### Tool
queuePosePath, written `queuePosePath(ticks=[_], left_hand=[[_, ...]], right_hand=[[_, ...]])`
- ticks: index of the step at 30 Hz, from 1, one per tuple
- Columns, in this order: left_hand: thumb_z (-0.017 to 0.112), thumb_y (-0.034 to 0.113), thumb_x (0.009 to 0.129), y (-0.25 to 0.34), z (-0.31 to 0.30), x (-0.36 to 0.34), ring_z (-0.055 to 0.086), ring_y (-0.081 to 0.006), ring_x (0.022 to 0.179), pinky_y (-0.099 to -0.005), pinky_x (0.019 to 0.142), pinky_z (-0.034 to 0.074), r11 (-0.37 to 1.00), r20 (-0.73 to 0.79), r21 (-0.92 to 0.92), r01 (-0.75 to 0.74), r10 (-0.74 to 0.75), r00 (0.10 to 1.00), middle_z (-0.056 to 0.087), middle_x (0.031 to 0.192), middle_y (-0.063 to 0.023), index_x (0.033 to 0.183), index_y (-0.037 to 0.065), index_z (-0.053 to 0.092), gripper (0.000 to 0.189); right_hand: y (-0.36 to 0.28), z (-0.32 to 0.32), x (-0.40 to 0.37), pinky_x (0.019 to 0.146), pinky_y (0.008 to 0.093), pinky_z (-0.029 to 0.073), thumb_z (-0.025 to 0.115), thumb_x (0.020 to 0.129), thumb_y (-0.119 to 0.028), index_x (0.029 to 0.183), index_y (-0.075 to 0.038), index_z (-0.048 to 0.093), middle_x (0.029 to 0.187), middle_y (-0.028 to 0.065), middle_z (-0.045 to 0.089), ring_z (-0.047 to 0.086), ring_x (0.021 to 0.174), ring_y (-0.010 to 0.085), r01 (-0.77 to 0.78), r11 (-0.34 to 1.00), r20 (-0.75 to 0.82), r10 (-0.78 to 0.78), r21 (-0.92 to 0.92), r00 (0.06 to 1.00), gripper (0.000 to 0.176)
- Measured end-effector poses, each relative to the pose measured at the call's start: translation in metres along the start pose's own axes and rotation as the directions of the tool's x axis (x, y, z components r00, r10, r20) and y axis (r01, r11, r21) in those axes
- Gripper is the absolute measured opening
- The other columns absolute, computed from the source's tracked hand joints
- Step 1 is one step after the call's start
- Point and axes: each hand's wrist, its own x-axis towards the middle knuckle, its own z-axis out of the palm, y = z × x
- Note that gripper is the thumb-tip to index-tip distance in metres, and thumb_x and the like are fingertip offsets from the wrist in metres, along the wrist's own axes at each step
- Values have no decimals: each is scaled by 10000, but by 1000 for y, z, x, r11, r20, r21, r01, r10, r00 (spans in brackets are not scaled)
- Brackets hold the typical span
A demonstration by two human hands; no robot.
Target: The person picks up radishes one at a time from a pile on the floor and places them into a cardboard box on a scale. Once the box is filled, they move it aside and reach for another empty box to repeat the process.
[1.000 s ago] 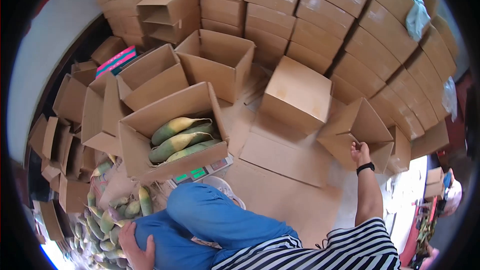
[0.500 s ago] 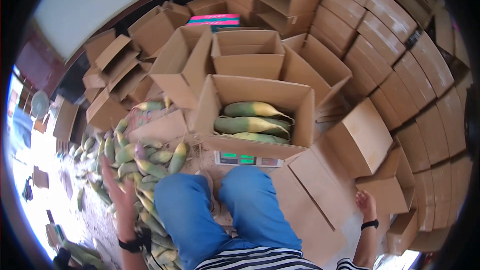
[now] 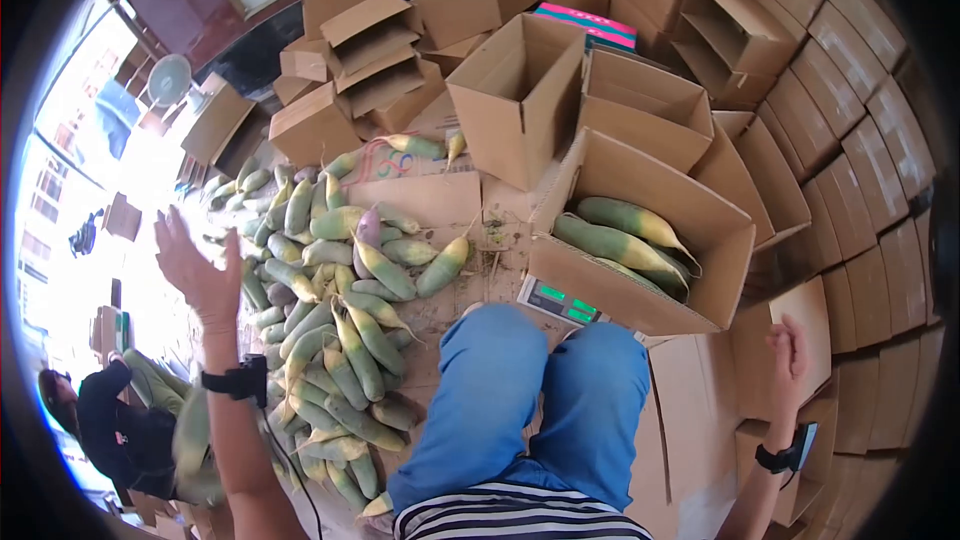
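My left hand (image 3: 197, 265) is raised over the left side with its fingers spread, open and holding nothing. Below and beside it spreads a large heap of green radishes (image 3: 345, 355) on the floor. My right hand (image 3: 788, 352) hangs out to the right near an open carton, its fingers loosely extended and nothing in them. In front of my knees an open cardboard box (image 3: 630, 285) rests on a digital scale (image 3: 560, 302) with green lit displays. Inside the box lie several green radishes (image 3: 622, 245), side by side; its near wall hides part of them.
Several open cartons (image 3: 520, 90) stand behind the box. Stacked cartons (image 3: 850, 110) form a wall on the right. Flattened cardboard (image 3: 695, 410) covers the floor beside my legs. A person (image 3: 115, 425) in dark clothes is at the lower left. A fan (image 3: 169, 80) stands at the far left.
The view has turned left, so the box and scale appear farther right and more of the radish heap shows. Both hands remain empty; my right hand's fingers have straightened somewhat.
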Motion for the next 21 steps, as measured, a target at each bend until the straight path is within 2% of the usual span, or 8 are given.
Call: queuePosePath(ticks=[2, 4, 8, 10, 14, 16, 19, 21], left_hand=[[699, 400, 832, 10, 23, -33, 323, -375, 1398, -498, 1127, 245, 996, 81, -84, 36, -29, 996, 379, 1487, -228, 1481, 13, 333, 840], [704, 325, 824, 7, 67, -88, 410, -400, 1329, -496, 1093, 314, 966, 400, -216, 139, -43, 915, 445, 1419, -254, 1410, -28, 405, 746], [704, 366, 792, 48, 85, -184, 474, -386, 1254, -508, 1022, 391, 960, 897, -87, 267, -41, 439, 481, 1359, -225, 1399, 45, 417, 744], [743, 366, 754, 56, 92, -233, 449, -367, 1285, -506, 1018, 395, 971, 932, -57, 234, -32, 361, 472, 1377, -206, 1407, 50, 410, 798], [774, 360, 726, 66, 88, -293, 401, -350, 1333, -518, 1031, 382, 958, 985, 35, 284, -81, 150, 439, 1426, -189, 1387, 64, 427, 803], [782, 346, 721, 70, 87, -313, 376, -339, 1358, -520, 1074, 342, 960, 987, 41, 278, -82, 139, 428, 1440, -186, 1315, 64, 505, 714], [732, 238, 756, 81, 77, -314, 390, -331, 1339, -502, 1071, 332, 993, 937, -120, -19, 120, 329, 476, 1384, -181, 1158, 60, 615, 455], [685, 200, 787, 85, 87, -330, 409, -331, 1317, -494, 1053, 348, 984, 935, -174, -30, 175, 308, 505, 1335, -170, 1107, 61, 612, 356]], right_hand=[[-39, 35, 6, 817, 276, 498, 497, 1011, -87, 1194, -4, 596, 1007, 78, 631, 602, 887, 160, 92, 986, 68, -84, -137, 994, 224], [-60, 63, 10, 851, 311, 484, 497, 993, -47, 1174, 10, 592, 1018, 126, 620, 607, 935, 239, 323, 893, 239, -255, -314, 937, 212], [-62, 106, 17, 912, 361, 471, 564, 941, -97, 1179, 8, 594, 1117, 163, 612, 594, 1045, 332, 414, 852, 360, -294, -321, 885, 262], [-45, 118, 18, 937, 399, 465, 597, 921, -199, 1188, -4, 593, 1148, 177, 605, 582, 1082, 357, 348, 887, 401, -212, -304, 891, 331], [-26, 133, 19, 907, 443, 471, 573, 918, -352, 1186, -22, 596, 1146, 193, 611, 582, 1053, 388, 494, 740, 515, -233, -457, 825, 426], [-23, 137, 19, 885, 444, 479, 567, 920, -348, 1171, -21, 600, 1112, 187, 626, 597, 1021, 380, 513, 710, 484, -271, -483, 832, 413], [-21, 141, 22, 875, 441, 484, 568, 917, -341, 1162, -24, 602, 1081, 182, 638, 606, 1001, 374, 511, 685, 482, -259, -519, 837, 402], [-23, 142, 21, 891, 445, 480, 544, 933, -354, 1166, -16, 602, 1089, 191, 638, 604, 1016, 380, 501, 683, 493, -231, -532, 839, 414]])
